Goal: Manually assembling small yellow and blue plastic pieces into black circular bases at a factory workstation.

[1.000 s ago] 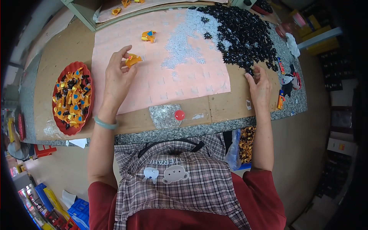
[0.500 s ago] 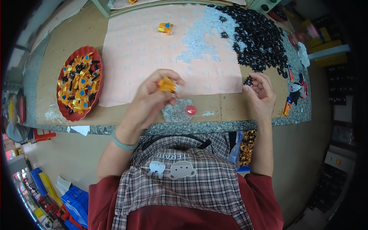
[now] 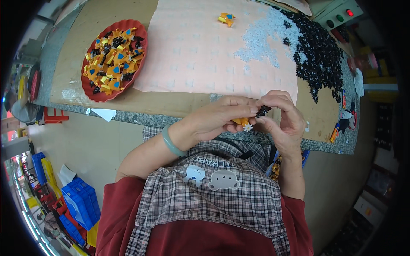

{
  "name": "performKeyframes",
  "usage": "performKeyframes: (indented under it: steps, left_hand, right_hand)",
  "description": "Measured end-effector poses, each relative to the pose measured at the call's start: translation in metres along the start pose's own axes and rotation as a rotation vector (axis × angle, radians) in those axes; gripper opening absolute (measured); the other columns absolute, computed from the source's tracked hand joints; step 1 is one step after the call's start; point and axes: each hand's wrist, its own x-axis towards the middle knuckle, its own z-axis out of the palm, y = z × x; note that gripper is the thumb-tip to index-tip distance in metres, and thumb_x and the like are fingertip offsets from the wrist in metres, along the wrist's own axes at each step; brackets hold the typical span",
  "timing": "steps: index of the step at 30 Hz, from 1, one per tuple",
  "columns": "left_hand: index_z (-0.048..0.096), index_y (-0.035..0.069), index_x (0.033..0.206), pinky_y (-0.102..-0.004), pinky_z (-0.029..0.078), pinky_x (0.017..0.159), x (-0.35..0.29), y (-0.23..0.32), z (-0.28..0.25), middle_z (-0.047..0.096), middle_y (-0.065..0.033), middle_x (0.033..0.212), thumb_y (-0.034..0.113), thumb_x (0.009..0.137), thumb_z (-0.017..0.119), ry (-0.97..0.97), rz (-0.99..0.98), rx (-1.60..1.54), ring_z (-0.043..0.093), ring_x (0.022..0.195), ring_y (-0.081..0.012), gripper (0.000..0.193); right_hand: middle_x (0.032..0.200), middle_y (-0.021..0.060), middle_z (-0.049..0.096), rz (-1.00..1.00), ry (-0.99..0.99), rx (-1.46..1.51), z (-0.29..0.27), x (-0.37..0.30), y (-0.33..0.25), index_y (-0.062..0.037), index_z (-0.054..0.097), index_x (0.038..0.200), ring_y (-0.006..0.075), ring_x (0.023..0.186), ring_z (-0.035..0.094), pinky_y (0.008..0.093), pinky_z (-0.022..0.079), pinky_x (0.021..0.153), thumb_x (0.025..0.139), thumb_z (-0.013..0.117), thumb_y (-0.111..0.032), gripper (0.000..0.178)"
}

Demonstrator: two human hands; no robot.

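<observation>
Close above the table's near edge, my two hands meet. My left hand [image 3: 215, 117], with a pale green bangle on the wrist, is closed on a small orange plastic piece [image 3: 242, 121], mostly hidden by the fingers. A white star-shaped plastic piece [image 3: 247, 127] shows at its lower end. Between thumb and fingertips, my right hand [image 3: 287, 117] pinches a black star-shaped plastic piece [image 3: 263, 112]. This black piece is right beside the left fingertips; whether it touches the orange one I cannot tell.
A red fluted tray [image 3: 101, 97] at left holds many orange and black assembled pieces. On the pink sheet [image 3: 183, 55] lie one orange piece [image 3: 226, 19] and spread white star pieces [image 3: 260, 42]. Black star pieces [image 3: 320, 59] are heaped at right, below a control box [image 3: 341, 15] with lit red button.
My hands have come together: the left moved right with the orange piece, the right moved in with the black piece. The whole view has shifted as my head turned.
</observation>
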Motion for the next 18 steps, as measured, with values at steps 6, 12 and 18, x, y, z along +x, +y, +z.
performKeyframes:
  steps: [6, 12, 18]
  left_hand:
    - [0.064, 0.005, 0.108, -0.0146, 0.035, 0.050, -0.003, -0.004, -0.010, 0.060, 0.0022, 0.086, 0.020, 0.093, 0.064, -0.069, -0.043, -0.125, 0.052, 0.068, -0.0006, 0.021]
    - [0.062, 0.007, 0.112, -0.0155, 0.038, 0.056, -0.003, -0.005, -0.011, 0.060, 0.0025, 0.089, 0.016, 0.092, 0.065, -0.094, 0.032, -0.082, 0.051, 0.073, -0.0002, 0.022]
    - [0.062, 0.007, 0.093, -0.0195, 0.042, 0.061, -0.007, -0.009, -0.007, 0.058, 0.0021, 0.082, 0.015, 0.088, 0.069, 0.176, 0.359, 0.356, 0.053, 0.071, -0.0049, 0.012]
  right_hand:
    - [0.107, 0.0132, 0.069, 0.051, -0.063, 0.149, 0.007, -0.003, 0.000, -0.0008, 0.065, 0.103, 0.0294, 0.115, 0.061, 0.0359, 0.052, 0.086, 0.070, 0.073, 0.008, 0.035]
    - [0.116, 0.0169, 0.065, -0.010, -0.127, 0.083, 0.006, -0.001, -0.001, -0.0015, 0.062, 0.106, 0.0333, 0.119, 0.058, 0.0433, 0.047, 0.096, 0.076, 0.071, 0.006, 0.032]
    - [0.099, 0.0091, 0.068, 0.260, 0.084, 0.314, 0.012, -0.003, -0.014, -0.0005, 0.065, 0.107, 0.0205, 0.098, 0.063, 0.0316, 0.052, 0.082, 0.081, 0.068, 0.004, 0.027]
